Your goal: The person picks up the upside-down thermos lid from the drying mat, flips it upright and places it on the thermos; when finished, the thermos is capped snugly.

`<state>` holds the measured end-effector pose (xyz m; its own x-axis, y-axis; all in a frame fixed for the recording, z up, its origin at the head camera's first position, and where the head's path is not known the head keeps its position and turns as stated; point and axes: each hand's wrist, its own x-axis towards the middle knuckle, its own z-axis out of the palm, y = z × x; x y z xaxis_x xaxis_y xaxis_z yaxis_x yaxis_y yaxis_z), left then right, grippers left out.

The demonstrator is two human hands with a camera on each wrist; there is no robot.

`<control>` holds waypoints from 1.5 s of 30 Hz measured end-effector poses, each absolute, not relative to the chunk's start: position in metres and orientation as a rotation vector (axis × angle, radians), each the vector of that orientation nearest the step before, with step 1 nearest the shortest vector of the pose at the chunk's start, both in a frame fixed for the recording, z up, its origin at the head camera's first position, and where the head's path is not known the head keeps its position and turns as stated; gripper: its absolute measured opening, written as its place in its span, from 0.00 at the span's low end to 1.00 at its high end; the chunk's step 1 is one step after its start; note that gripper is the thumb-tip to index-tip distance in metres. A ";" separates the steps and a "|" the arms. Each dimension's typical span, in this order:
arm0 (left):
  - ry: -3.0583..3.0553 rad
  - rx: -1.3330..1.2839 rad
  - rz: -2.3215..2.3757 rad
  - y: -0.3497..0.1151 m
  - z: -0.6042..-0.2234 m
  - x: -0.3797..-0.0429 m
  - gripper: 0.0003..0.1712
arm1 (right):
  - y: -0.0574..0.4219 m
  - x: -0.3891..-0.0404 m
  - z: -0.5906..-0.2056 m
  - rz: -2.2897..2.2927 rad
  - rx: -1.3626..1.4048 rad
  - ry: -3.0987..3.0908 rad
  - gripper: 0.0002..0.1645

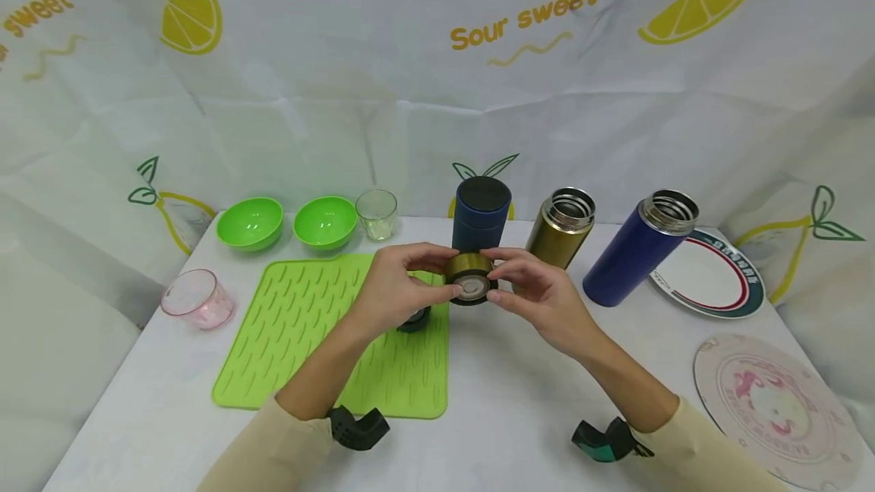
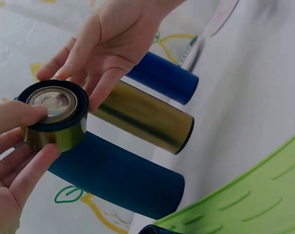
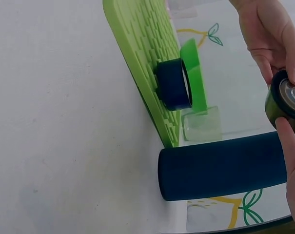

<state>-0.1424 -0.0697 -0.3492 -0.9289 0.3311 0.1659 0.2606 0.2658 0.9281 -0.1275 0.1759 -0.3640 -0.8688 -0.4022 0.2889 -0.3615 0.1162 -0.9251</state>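
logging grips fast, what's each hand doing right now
Left hand: holding the gold flask lid.
Right hand: holding the same lid, from its opposite side.

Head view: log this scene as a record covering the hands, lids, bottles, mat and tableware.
Left hand: holds the gold lid
Right hand: holds the lid's other side
Lid's underside: faces the wearer
Capped: dark blue bottle, upright
Open: gold bottle, blue bottle
Green mat: dark blue lid on it
Bowls: two, green
Glasses: clear glass, pink glass
Plate: right of blue bottle
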 end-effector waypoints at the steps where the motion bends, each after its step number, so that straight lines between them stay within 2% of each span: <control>1: 2.448 0.590 1.801 -0.069 -0.349 -0.142 0.23 | 0.176 -0.128 -0.364 -1.930 -0.791 2.290 0.17; 8: 2.520 0.852 1.901 -0.067 -0.348 -0.137 0.19 | 0.176 -0.127 -0.366 -1.993 -0.748 2.117 0.30; 17: 2.545 0.966 1.881 -0.064 -0.347 -0.137 0.20 | 0.175 -0.127 -0.368 -1.937 -0.710 2.220 0.30; 23: 2.477 0.777 1.860 -0.065 -0.343 -0.139 0.26 | 0.174 -0.127 -0.369 -1.984 -0.790 2.279 0.29; 27: 2.437 0.660 1.812 -0.068 -0.341 -0.138 0.25 | 0.173 -0.127 -0.368 -1.997 -0.867 2.289 0.29; 36: 2.303 0.813 1.910 -0.069 -0.347 -0.140 0.26 | 0.175 -0.127 -0.368 -1.979 -0.872 2.290 0.30; 45: 2.422 0.910 1.742 -0.070 -0.348 -0.139 0.27 | 0.176 -0.126 -0.371 -1.963 -0.915 2.233 0.28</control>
<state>-0.1395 -0.0696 -0.3481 -0.8297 0.4654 0.3082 0.4402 0.2061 0.8739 -0.1256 0.1757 -0.3711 -0.8267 -0.4414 0.3490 -0.4026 0.0306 -0.9149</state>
